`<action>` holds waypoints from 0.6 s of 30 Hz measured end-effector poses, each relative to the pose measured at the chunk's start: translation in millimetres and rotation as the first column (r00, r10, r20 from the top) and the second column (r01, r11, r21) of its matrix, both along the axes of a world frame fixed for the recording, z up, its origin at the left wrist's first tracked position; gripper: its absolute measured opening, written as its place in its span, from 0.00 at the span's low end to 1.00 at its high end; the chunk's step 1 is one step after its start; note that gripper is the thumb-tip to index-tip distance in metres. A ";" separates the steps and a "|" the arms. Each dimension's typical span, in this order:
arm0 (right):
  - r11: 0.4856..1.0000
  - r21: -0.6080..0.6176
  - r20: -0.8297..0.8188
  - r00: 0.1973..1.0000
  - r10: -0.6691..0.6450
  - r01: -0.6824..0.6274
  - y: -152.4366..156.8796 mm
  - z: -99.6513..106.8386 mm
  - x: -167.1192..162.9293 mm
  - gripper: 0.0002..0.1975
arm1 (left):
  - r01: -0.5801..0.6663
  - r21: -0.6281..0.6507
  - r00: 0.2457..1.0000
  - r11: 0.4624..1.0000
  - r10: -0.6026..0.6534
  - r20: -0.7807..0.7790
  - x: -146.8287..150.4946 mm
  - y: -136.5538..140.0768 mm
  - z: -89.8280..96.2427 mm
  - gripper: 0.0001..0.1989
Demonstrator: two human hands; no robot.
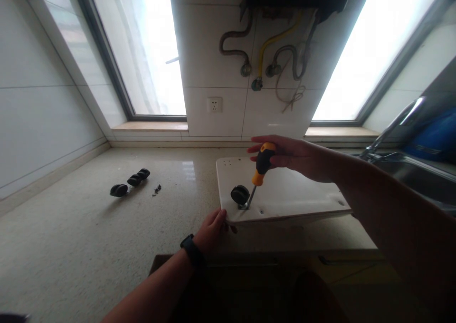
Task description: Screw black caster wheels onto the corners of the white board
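Observation:
My right hand is closed around the yellow and black handle of a screwdriver, some fingers stretched past it. The screwdriver stands tilted, its tip down at the metal plate of a black caster wheel. That caster sits near the front left corner of a white panel lying on the counter. At this corner my left hand grips the panel's edge, thumb at the side and fingers partly hidden below. Left of the panel lie several loose black casters and a few small screws.
A stone counter runs along the tiled wall, with a socket above it. Pipes and a yellow hose hang from a dark unit. At the right are a sink, a tap and a blue object.

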State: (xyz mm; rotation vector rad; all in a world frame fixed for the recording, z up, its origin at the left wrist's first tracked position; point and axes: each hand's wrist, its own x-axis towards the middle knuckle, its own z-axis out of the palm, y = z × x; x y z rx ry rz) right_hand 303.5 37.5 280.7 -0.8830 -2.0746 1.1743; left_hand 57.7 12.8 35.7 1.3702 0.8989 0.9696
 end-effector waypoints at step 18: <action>0.800 0.280 -0.050 0.841 -0.539 0.530 -12.0 -15.1 -17.9 0.24 | 0.003 0.017 1.000 1.000 -0.003 -0.013 -0.7 1.4 -4.9 0.30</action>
